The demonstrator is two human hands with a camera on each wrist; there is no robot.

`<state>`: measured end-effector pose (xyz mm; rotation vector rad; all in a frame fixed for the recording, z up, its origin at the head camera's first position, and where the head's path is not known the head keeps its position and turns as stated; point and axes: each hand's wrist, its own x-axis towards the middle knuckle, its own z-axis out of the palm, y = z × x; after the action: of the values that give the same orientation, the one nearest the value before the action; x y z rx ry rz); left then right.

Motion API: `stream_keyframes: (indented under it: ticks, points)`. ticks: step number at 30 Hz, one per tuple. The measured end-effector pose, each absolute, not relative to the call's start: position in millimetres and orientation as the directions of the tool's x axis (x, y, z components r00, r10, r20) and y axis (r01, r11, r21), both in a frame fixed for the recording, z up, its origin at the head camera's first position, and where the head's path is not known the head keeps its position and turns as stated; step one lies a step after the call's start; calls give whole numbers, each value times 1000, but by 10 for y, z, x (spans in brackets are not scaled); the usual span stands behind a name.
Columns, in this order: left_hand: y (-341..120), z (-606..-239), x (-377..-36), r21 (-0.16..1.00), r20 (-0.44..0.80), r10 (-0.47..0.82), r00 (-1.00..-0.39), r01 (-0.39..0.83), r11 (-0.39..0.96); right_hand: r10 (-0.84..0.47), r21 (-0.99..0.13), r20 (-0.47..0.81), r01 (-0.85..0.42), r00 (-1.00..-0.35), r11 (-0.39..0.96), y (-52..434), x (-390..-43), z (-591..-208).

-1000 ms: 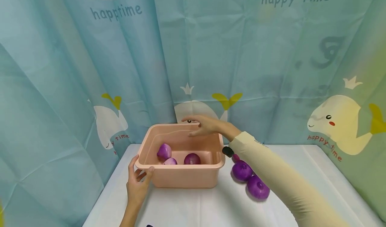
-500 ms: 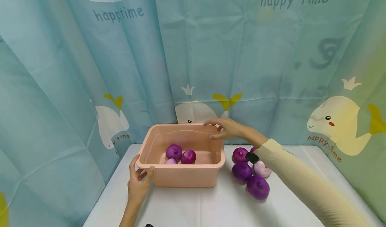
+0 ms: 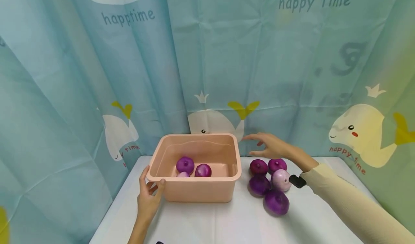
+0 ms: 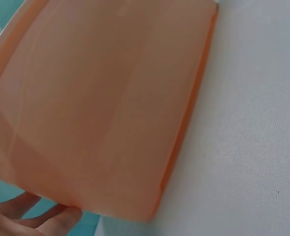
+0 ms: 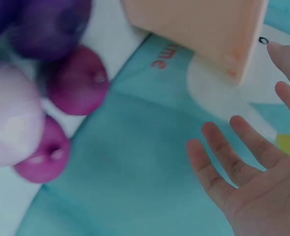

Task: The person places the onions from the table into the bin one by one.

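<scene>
A pink plastic tub (image 3: 197, 190) stands on the white table, with three purple onions (image 3: 185, 163) lying inside it. My left hand (image 3: 148, 197) holds the tub's front left corner, thumb on the rim; the left wrist view shows its fingertips (image 4: 51, 219) under the tub wall (image 4: 101, 98). My right hand (image 3: 269, 146) hovers open and empty just right of the tub's far corner, above a cluster of several purple onions (image 3: 259, 167) and one pale onion (image 3: 280, 179). In the right wrist view its spread fingers (image 5: 243, 167) hang beside those onions (image 5: 78, 81).
A teal curtain (image 3: 207, 56) printed with whales and "happy time" closes off the back and both sides. The white tablecloth (image 3: 227, 222) lies bare in front of the tub. The table's left edge runs near my left forearm.
My right hand has drawn back from above the tub to the right, over the loose onions. An onion inside the tub has rolled and settled. The left hand has stayed put.
</scene>
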<state>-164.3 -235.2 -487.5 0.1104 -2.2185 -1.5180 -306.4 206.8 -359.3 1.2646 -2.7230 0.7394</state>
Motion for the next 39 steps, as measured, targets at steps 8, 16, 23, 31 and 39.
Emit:
stream_keyframes:
  ticks: [8, 16, 23, 31, 39]
  points:
    - [-2353, -4872, -1620, 907, 298, -346, -890, 150, 393, -695, -401, 277, -737, -664, 544, 2481, -2941, -3899]
    - [-2348, -4875, -1604, 909, 295, -376, -878, 136, 393, -649, -453, 275, -691, -710, 564, 2800, -2792, -4185]
    - [-2342, -4884, -1599, 910, 299, -392, -870, 136, 391, -620, -444, 342, -703, -706, 556, 2969, -2658, -4495]
    - [-2328, -4890, -1626, 902, 316, -397, -861, 143, 408, -568, -475, 318, -646, -759, 597, 3082, -2586, -4761]
    - [-2330, -4915, -1676, 904, 331, -382, -863, 173, 391, -549, -489, 398, -676, -735, 551, 3138, -2571, -4946]
